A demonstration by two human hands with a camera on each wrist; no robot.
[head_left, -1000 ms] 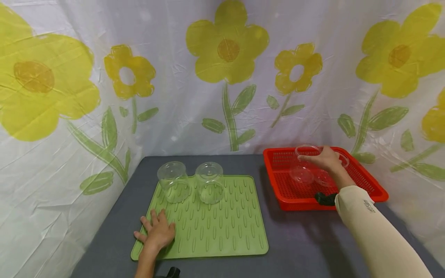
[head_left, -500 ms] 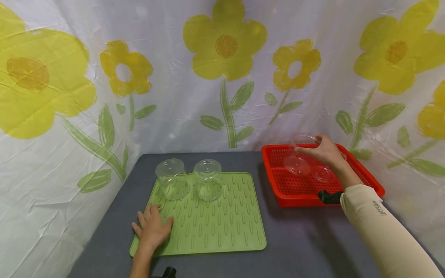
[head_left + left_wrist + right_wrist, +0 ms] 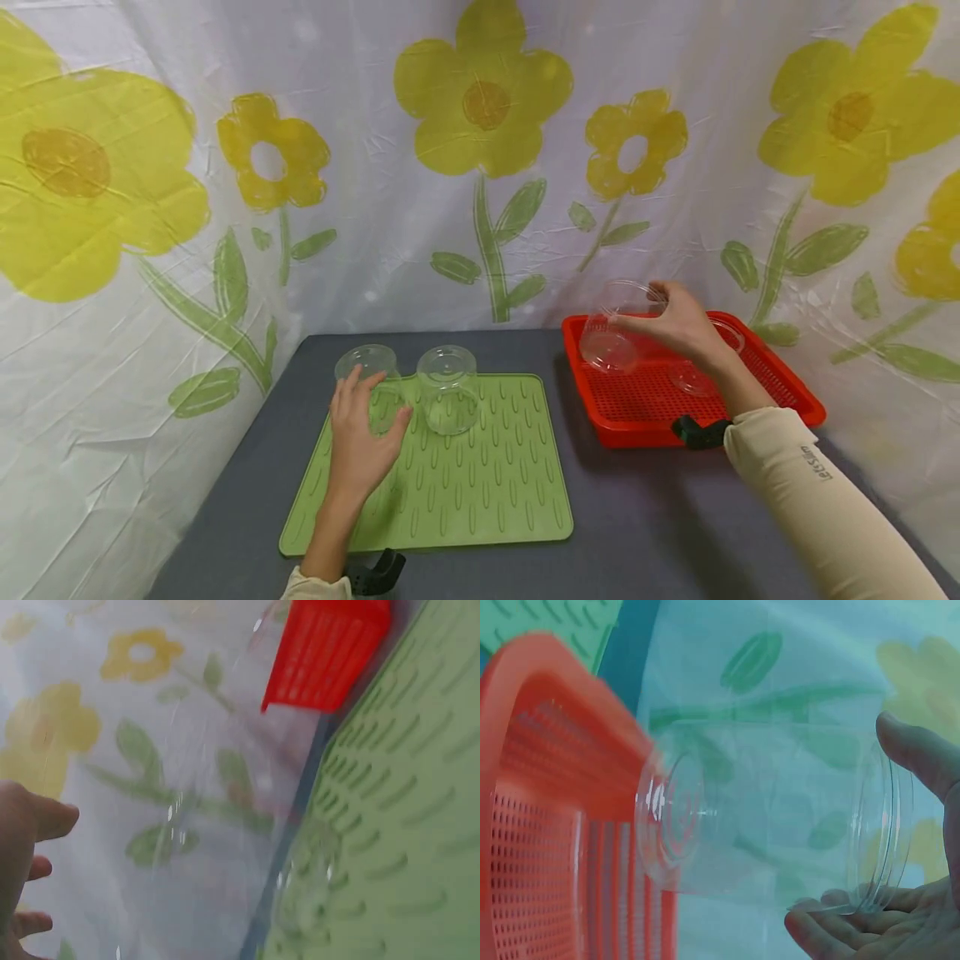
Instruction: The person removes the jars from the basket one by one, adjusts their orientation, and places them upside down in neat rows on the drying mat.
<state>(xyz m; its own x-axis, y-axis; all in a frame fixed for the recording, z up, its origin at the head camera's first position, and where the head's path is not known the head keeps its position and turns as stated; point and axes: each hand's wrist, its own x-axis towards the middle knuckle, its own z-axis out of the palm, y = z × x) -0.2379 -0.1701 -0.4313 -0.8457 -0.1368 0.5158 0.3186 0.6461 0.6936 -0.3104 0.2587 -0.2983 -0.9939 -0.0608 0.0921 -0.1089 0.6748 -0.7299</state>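
Note:
My right hand [image 3: 678, 329] grips a clear plastic jar [image 3: 618, 329] by its rim end, held over the left part of the red basket [image 3: 622, 437]. In the right wrist view, thumb and fingers lie on either side of that jar's rim [image 3: 885, 825], and its ringed base points towards the basket. Another clear jar [image 3: 696, 379] is in the basket, partly hidden by my right arm. Two more clear jars stand on the green mat, a left one [image 3: 367, 358] and a right one [image 3: 448, 400]. My left hand [image 3: 363, 442], fingers spread, is raised over the mat, partly covering the left jar.
The green ridged mat [image 3: 480, 492] lies on a dark grey table [image 3: 637, 533], left of the basket. A white curtain [image 3: 360, 250] with yellow flowers hangs behind the table and along both sides.
My right hand has lifted the jar and carried it left within the basket's area. My left hand has risen from the mat's left edge and moved forward and right, towards the jars.

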